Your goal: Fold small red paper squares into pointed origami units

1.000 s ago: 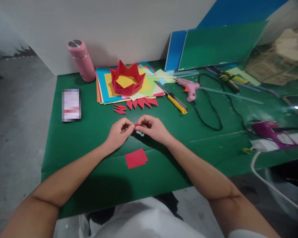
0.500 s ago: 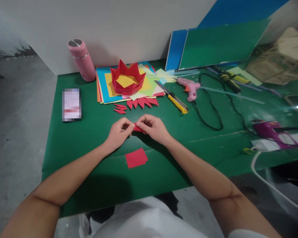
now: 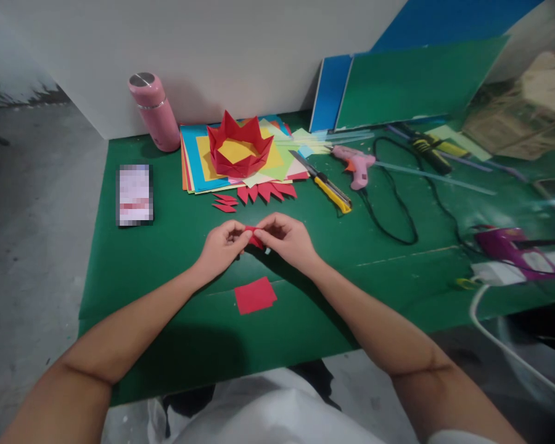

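Observation:
A small piece of red paper is pinched between my two hands, just above the green table. My left hand grips its left side with thumb and fingers. On the right side, my right hand holds it the same way; the fingers partly cover the paper. Flat red paper pieces lie on the table below my hands. Beyond my hands are several folded red points in a row and a few smaller red folded pieces. Behind them a red folded paper ring with pointed tips rests on coloured sheets.
A pink bottle and a blurred-out phone-like object stand left. A yellow utility knife, its blade out, and a pink glue gun with a black cord lie right. A purple item and white plug block sit far right.
The red paper between my fingers has changed shape slightly, looking narrower with a point showing below. My hands have stayed in nearly the same place, and the view has shifted a little.

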Demonstrator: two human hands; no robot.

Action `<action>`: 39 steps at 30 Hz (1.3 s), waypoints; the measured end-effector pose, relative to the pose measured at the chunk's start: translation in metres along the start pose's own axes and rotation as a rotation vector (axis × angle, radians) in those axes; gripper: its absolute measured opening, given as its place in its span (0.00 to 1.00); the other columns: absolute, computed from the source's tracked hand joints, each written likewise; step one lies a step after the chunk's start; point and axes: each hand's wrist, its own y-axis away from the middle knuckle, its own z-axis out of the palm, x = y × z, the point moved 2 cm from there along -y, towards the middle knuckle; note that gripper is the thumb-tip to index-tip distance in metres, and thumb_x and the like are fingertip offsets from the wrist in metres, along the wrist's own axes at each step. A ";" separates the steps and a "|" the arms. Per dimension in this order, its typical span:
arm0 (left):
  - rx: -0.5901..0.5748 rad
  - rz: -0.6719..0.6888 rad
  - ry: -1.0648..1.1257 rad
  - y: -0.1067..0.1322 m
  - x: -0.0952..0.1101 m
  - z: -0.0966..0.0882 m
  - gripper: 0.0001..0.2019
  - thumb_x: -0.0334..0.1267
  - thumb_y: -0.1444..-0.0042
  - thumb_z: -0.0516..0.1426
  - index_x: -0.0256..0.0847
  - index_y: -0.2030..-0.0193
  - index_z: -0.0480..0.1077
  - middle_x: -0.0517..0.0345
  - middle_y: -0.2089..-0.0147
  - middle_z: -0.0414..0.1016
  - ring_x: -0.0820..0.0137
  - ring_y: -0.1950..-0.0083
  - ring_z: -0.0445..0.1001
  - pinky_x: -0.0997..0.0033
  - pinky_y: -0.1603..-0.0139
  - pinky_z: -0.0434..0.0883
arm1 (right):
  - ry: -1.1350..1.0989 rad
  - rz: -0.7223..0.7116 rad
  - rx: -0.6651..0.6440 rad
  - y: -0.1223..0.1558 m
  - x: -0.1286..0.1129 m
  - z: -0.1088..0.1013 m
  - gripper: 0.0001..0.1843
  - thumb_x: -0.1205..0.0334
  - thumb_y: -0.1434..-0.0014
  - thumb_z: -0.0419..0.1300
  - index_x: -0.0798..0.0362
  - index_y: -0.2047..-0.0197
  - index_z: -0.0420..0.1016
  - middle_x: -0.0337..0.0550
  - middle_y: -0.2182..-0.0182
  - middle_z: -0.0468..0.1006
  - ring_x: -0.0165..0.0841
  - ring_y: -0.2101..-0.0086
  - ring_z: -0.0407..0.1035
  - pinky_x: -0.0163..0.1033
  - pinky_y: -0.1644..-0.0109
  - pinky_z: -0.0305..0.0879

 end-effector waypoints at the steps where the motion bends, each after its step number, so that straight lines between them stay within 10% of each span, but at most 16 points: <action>1: 0.005 -0.006 0.001 0.000 0.000 0.000 0.11 0.44 0.49 0.59 0.38 0.70 0.66 0.67 0.80 0.65 0.80 0.82 0.63 0.81 0.82 0.61 | 0.016 -0.011 0.013 0.001 -0.001 0.001 0.09 0.57 0.47 0.64 0.53 0.69 0.72 0.37 0.75 0.73 0.25 0.76 0.66 0.32 0.73 0.63; 26: -0.027 -0.074 0.075 0.001 0.003 -0.002 0.09 0.40 0.50 0.60 0.38 0.72 0.67 0.66 0.83 0.68 0.81 0.83 0.64 0.82 0.82 0.62 | 0.652 -0.720 0.136 0.012 -0.017 0.001 0.05 0.67 0.40 0.59 0.52 0.64 0.78 0.43 0.69 0.82 0.31 0.67 0.76 0.37 0.61 0.73; 39: -0.063 -0.084 0.151 0.000 0.000 -0.003 0.10 0.43 0.49 0.60 0.37 0.68 0.69 0.65 0.81 0.70 0.79 0.82 0.66 0.81 0.81 0.63 | 0.741 -0.777 0.095 0.012 -0.013 -0.001 0.06 0.67 0.38 0.58 0.53 0.63 0.77 0.44 0.68 0.82 0.31 0.67 0.75 0.37 0.61 0.73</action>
